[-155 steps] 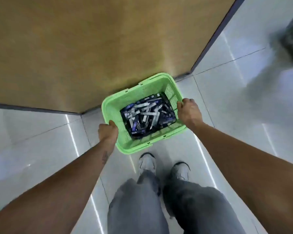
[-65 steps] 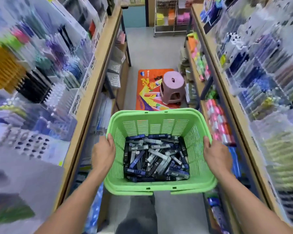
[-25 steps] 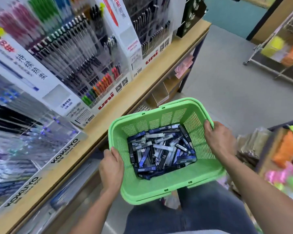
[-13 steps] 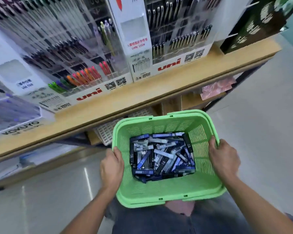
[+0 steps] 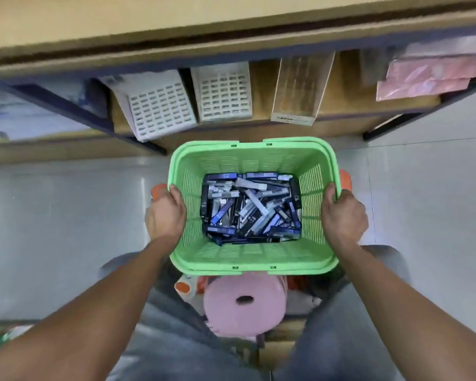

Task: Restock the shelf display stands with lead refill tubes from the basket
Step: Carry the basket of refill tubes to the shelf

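Lead refill tubes (image 5: pixel 252 206), slim and rectangular, fill slatted green plastic basket (image 5: pixel 254 258).

A shop aisle: wooden shelving (image 5: pixel 231 28) holding stock trays (image 5: pixel 223 92) and packaged goods (image 5: pixel 429 78)

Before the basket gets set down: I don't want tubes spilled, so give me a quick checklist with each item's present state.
1. Left hand grips the green basket rim: ok.
2. Right hand grips the opposite rim: ok.
3. Lead refill tubes lie inside, well below the rim: ok.
4. Basket held level: ok.
5. Landing spot under the basket free: cannot tell, hidden; pink stool sits close.
6. Display stands in sight: not ok.
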A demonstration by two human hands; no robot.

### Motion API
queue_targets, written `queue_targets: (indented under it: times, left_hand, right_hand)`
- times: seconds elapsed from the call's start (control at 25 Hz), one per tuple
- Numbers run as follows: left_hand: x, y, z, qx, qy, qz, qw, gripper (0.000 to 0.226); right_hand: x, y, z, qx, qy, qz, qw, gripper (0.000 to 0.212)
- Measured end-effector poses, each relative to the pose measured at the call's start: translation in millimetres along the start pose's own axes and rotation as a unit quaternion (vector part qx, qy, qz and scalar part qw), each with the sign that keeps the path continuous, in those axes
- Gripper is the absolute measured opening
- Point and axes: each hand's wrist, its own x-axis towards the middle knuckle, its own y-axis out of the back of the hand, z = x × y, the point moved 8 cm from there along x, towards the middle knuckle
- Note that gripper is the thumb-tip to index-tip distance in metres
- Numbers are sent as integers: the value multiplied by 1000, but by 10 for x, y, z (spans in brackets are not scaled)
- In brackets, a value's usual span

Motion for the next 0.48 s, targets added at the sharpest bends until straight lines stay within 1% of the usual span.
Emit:
queue_targets:
  times: [0.16, 0.28, 0.48]
  left_hand:
    - [331, -599, -297, 24, -10, 9, 1000, 52]
    - [631, -1104, -468, 16, 5, 2, 1000, 48]
    - [990, -1787, -653, 9, 14, 5, 1000, 40]
  right_hand:
    - [160, -753, -15, -2, 5, -23, 1000, 57]
    - [313, -1394, -30, -15, -1, -21, 1000, 53]
    - [639, -2246, 12, -22, 6, -5, 1000, 64]
